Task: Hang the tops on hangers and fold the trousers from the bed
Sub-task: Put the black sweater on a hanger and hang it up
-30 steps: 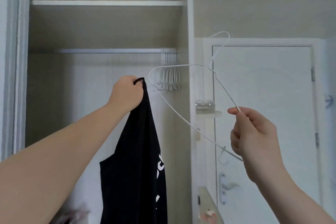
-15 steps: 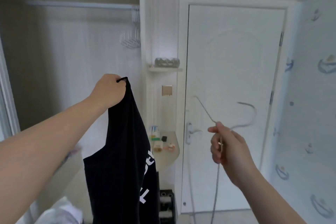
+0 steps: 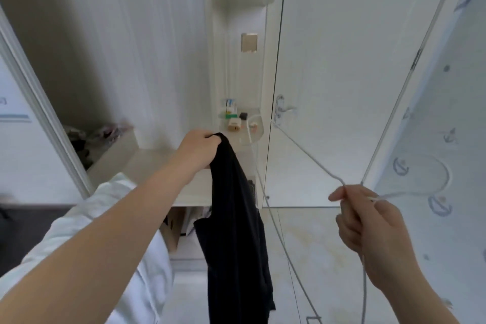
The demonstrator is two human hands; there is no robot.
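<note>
A black top (image 3: 236, 231) hangs straight down from my left hand (image 3: 198, 148), which grips it by one strap at its upper end. To the right, my right hand (image 3: 368, 226) holds a white wire hanger (image 3: 305, 151) near its neck, fingers curled round the wire. The hanger's hook curves off to the right of that hand, and its lower bar runs down between the top and my right arm. Hanger and top are apart.
An open wardrobe (image 3: 118, 47) stands ahead on the left, with a low ledge (image 3: 163, 163) inside. Small corner shelves (image 3: 244, 123) carry little items beside a white door (image 3: 342, 73) with a handle (image 3: 282, 110). A white garment (image 3: 147, 258) lies under my left arm.
The view has tilted down from the wardrobe rail toward the floor. Both hands have dropped lower, still holding the top and the hanger, and the hanger has swung round with its hook pointing right.
</note>
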